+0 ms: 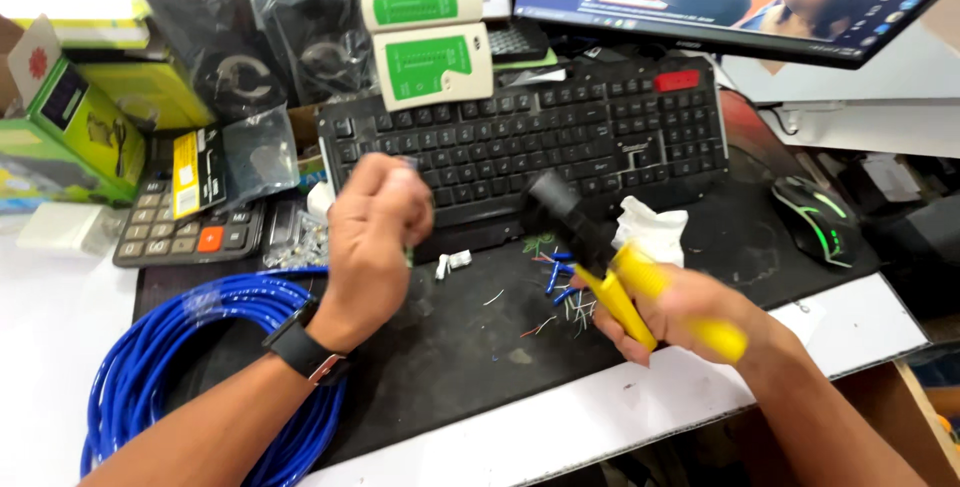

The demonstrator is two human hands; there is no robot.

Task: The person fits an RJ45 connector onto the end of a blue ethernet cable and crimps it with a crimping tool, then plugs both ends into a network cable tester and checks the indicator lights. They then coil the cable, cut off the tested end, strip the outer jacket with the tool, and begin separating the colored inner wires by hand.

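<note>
While resting on a dark desk mat, lies a big coil of blue cable by the left arm. Behind it sits a black keyboard, with a green and cream cable tester leaning on its top edge. Off to the right sits a black mouse with green lights. Grips a crimping tool with yellow handles, right hand closed around them, black head pointing up and left. Curls into a fist above the mat, left hand, maybe pinching something small; cannot tell what. Between both hands lie tiny wire bits.
</note>
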